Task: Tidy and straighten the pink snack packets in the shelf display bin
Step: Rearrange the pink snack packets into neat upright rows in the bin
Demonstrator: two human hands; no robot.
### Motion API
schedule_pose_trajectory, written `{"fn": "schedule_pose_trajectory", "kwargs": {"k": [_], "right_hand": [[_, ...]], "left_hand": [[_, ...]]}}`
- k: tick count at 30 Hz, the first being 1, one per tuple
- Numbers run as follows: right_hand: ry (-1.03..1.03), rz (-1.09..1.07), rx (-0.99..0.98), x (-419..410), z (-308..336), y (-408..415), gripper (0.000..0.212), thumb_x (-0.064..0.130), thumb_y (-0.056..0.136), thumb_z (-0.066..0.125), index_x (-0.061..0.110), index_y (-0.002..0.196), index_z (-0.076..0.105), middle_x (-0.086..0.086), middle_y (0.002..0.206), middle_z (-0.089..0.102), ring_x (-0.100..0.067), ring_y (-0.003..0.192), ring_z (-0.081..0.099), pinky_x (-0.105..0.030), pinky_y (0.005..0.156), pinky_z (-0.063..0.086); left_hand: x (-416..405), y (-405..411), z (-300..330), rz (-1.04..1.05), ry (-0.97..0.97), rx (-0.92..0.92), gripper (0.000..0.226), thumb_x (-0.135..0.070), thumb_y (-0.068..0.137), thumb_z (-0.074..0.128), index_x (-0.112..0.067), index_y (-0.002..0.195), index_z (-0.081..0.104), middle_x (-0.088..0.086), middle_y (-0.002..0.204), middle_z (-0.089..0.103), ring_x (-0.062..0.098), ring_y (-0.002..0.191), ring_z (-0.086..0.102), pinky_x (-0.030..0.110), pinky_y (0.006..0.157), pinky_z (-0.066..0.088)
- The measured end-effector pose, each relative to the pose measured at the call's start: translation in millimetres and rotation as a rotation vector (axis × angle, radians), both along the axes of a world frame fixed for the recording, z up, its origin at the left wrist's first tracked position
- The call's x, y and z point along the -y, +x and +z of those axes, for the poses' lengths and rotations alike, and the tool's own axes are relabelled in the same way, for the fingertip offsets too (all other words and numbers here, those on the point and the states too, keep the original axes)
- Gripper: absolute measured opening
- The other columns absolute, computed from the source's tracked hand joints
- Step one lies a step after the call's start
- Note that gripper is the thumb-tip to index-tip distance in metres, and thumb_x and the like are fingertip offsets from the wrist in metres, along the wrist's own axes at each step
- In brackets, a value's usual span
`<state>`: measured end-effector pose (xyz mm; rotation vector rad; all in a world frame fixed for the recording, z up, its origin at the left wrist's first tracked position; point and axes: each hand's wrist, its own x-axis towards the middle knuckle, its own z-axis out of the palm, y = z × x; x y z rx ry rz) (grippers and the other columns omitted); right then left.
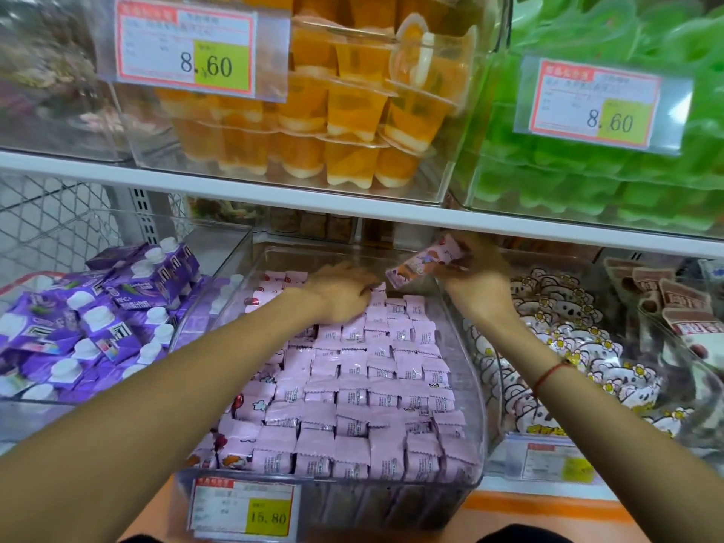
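**Meanwhile, the back rows are being put in order**

Deep in the clear display bin (476,417), most of the pink snack packets (352,389) are already being kept in close upright rows, backs showing, from the front wall almost to the rear. At the left edge a few packets are being shown printed face out, which suggests that side is less settled than the rest.

At the far end of the bin, the left hand (344,293) is being laid on the tops of the rear packets. It is likely being kept there so that the row is steadied, or a slot is being felt out, while the other hand works. Its fingers are blurred by motion; whether they are being spread or curled cannot be told.

One loose packet (421,264) is being held above the back right corner of the bin by the right hand (476,286). It is being kept tilted, printed face toward the camera, probably so that it can be turned to match its neighbours and slipped into the rear row. It is being pinched at its right end between thumb and fingertips; the fingers are being held close together and curled around the wrapper, though their exact lie is softened by blur.

A red cord (550,372) is being worn on the right wrist. Purple pouches (105,327) are being displayed in the bin to the left.
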<state>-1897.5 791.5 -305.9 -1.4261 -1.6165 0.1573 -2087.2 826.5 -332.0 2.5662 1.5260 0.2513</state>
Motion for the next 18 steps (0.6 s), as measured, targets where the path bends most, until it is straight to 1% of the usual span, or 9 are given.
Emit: {"fn": "schedule_pose_trajectory", "kwargs": {"k": [2,3,5,7,9,12,14,16,18], "right_hand": [[-0.036,0.009,0.216,-11,-1,-5,0.041,0.001,0.075,0.068,0.011,0.114,0.061,-0.008,0.107,0.066,-0.021,0.088,0.063,-0.009,0.065,0.04],[-0.075,0.025,0.273,-15,-1,-8,0.043,0.001,0.077,0.066,0.014,0.117,0.059,-0.006,0.108,0.065,-0.018,0.085,0.062,-0.008,0.06,0.038],[-0.163,0.058,0.293,-22,1,-16,0.037,0.001,0.079,0.065,0.018,0.11,0.055,-0.004,0.105,0.064,-0.016,0.082,0.061,-0.015,0.061,0.043],[-0.21,0.059,0.353,-28,2,-26,0.03,0.005,0.078,0.069,0.022,0.097,0.052,-0.003,0.096,0.063,-0.019,0.083,0.062,-0.029,0.068,0.05],[-0.252,0.052,0.458,-33,2,-33,0.027,0.012,0.076,0.074,0.022,0.091,0.055,-0.004,0.098,0.064,-0.023,0.092,0.06,-0.034,0.078,0.051],[-0.28,-0.023,0.695,-36,-1,-35,0.02,0.031,0.076,0.076,0.024,0.089,0.063,-0.002,0.111,0.058,-0.025,0.111,0.049,-0.035,0.092,0.043],[-0.324,-0.059,0.898,-38,-4,-32,0.02,0.042,0.081,0.068,0.024,0.091,0.068,0.0,0.116,0.054,-0.025,0.121,0.038,-0.038,0.104,0.034],[-0.386,-0.038,0.94,-36,-6,-28,0.02,0.039,0.088,0.058,0.025,0.096,0.07,0.001,0.119,0.055,-0.026,0.126,0.032,-0.04,0.109,0.028],[-0.378,0.024,0.891,-31,-4,-23,0.021,0.032,0.09,0.053,0.03,0.1,0.071,0.002,0.117,0.058,-0.026,0.126,0.034,-0.04,0.111,0.027]], "left_hand": [[-2,-3,-6,0.004,-0.007,-0.041,0.042,-0.031,0.1,0.03,-0.028,0.142,0.039,0.006,0.145,0.043,0.028,0.127,0.042,0.039,0.101,0.037],[-3,-5,-8,0.01,-0.001,-0.045,0.043,-0.032,0.101,0.029,-0.028,0.142,0.038,0.005,0.146,0.042,0.028,0.128,0.041,0.039,0.102,0.037],[-4,-6,-11,0.017,0.012,-0.03,0.043,-0.032,0.1,0.029,-0.027,0.142,0.039,0.003,0.146,0.043,0.027,0.128,0.041,0.039,0.101,0.039],[-4,-6,-12,0.025,0.015,0.016,0.042,-0.028,0.099,0.033,-0.025,0.14,0.041,0.005,0.143,0.046,0.027,0.126,0.043,0.04,0.099,0.041],[-3,-5,-11,0.033,0.021,0.073,0.043,-0.022,0.095,0.04,-0.023,0.138,0.041,0.004,0.143,0.044,0.025,0.128,0.04,0.042,0.101,0.04],[-2,-2,-6,0.058,0.018,0.172,0.048,-0.013,0.091,0.047,-0.023,0.137,0.041,0.002,0.145,0.04,0.023,0.131,0.035,0.041,0.104,0.037],[-1,2,-5,0.044,-0.011,0.211,0.052,-0.009,0.091,0.047,-0.026,0.139,0.039,0.001,0.146,0.039,0.022,0.134,0.033,0.042,0.105,0.037],[-1,7,-6,0.004,-0.046,0.207,0.052,-0.011,0.092,0.044,-0.031,0.141,0.038,-0.001,0.146,0.041,0.022,0.135,0.035,0.042,0.104,0.038],[-4,13,-8,-0.028,-0.05,0.147,0.046,-0.02,0.096,0.038,-0.034,0.14,0.041,-0.002,0.142,0.046,0.022,0.131,0.039,0.038,0.099,0.038]]}}
